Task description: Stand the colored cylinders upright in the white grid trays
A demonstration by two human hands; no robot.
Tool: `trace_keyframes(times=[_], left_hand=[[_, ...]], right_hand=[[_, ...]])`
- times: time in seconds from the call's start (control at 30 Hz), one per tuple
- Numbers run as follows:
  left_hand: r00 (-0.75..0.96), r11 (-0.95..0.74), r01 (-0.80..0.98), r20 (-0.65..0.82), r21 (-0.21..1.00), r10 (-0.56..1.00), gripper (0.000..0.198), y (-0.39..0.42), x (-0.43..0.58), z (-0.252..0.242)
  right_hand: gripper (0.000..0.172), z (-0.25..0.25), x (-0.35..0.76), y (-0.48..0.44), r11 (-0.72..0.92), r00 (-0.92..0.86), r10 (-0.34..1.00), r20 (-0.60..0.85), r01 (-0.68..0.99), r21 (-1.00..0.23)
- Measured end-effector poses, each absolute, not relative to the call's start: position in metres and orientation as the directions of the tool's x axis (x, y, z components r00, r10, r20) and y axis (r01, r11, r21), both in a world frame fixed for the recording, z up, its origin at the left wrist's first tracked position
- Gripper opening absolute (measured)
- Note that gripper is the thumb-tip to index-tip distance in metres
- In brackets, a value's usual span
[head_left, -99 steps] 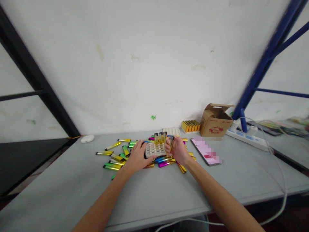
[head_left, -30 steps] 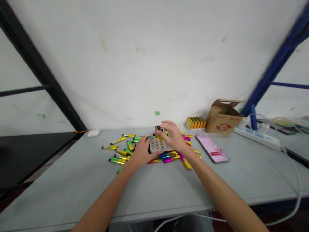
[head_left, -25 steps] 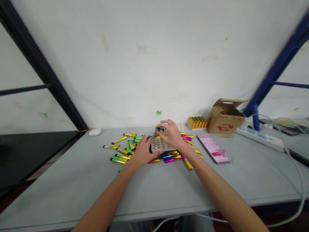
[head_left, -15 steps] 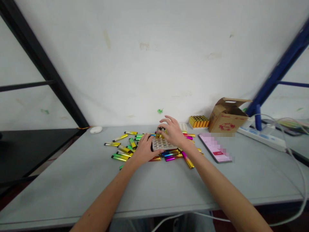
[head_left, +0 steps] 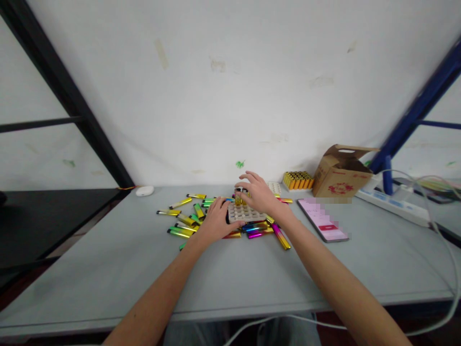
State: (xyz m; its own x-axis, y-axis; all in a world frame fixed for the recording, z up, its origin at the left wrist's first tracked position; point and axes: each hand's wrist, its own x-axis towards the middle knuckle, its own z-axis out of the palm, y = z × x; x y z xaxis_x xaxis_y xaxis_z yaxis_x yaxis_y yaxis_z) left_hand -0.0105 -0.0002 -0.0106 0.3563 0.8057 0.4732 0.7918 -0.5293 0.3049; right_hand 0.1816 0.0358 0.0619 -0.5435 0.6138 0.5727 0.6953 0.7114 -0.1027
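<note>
A pale tray [head_left: 246, 215] with a grid of sockets lies on the grey table [head_left: 108, 269], on top of a scatter of shiny coloured lighters [head_left: 180, 221]. A few yellow lighters [head_left: 239, 198] stand upright in the tray's far row. My left hand [head_left: 215, 220] grips the tray's left edge, thumb on its front side. My right hand [head_left: 258, 195] reaches over the tray from the right. Its thumb and forefinger pinch the top of one standing lighter, and its other fingers are raised and spread.
A second tray [head_left: 275, 187] lies behind my right hand. A block of orange lighters [head_left: 297, 180] and an open cardboard box [head_left: 340, 172] stand at the back right. A phone [head_left: 322, 220], a power strip [head_left: 389, 203] with cables and a white mouse [head_left: 144, 191] also lie on the table.
My right hand carried a lighter from the tray's right side to its far row and now stays on the standing lighters. My left hand has kept its hold on the tray.
</note>
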Motion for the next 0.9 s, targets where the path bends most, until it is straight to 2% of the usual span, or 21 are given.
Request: trace_keyframes(times=[0.17, 0.3, 0.37, 0.47, 0.77, 0.9], left_hand=[[0.359, -0.533, 0.790, 0.477, 0.302, 0.802, 0.064, -0.002, -0.009, -0.008], [0.353, -0.521, 0.800, 0.469, 0.299, 0.810, 0.063, -0.002, -0.007, -0.007], [0.350, -0.533, 0.788, 0.488, 0.308, 0.800, 0.062, -0.001, -0.008, -0.009], [0.352, -0.557, 0.769, 0.519, 0.315, 0.779, 0.060, 0.002, -0.010, -0.011], [0.374, -0.529, 0.776, 0.426, 0.342, 0.824, 0.066, -0.004, -0.005, -0.003], [0.374, -0.518, 0.790, 0.412, 0.329, 0.831, 0.069, -0.004, -0.014, 0.007]], right_hand=[[0.037, 0.049, 0.219, 0.026, 0.682, -0.387, 0.655, 0.650, 0.673, -0.287], [0.063, 0.025, 0.239, 0.011, 0.596, -0.335, 0.774, 0.537, 0.671, -0.440], [0.074, 0.015, 0.241, 0.007, 0.570, -0.373, 0.808, 0.455, 0.690, -0.447], [0.079, 0.010, 0.236, 0.006, 0.576, -0.433, 0.812, 0.392, 0.705, -0.414], [0.090, 0.010, 0.244, 0.007, 0.524, -0.406, 0.852, 0.331, 0.691, -0.499], [0.087, 0.006, 0.247, 0.008, 0.524, -0.386, 0.851, 0.357, 0.665, -0.532]])
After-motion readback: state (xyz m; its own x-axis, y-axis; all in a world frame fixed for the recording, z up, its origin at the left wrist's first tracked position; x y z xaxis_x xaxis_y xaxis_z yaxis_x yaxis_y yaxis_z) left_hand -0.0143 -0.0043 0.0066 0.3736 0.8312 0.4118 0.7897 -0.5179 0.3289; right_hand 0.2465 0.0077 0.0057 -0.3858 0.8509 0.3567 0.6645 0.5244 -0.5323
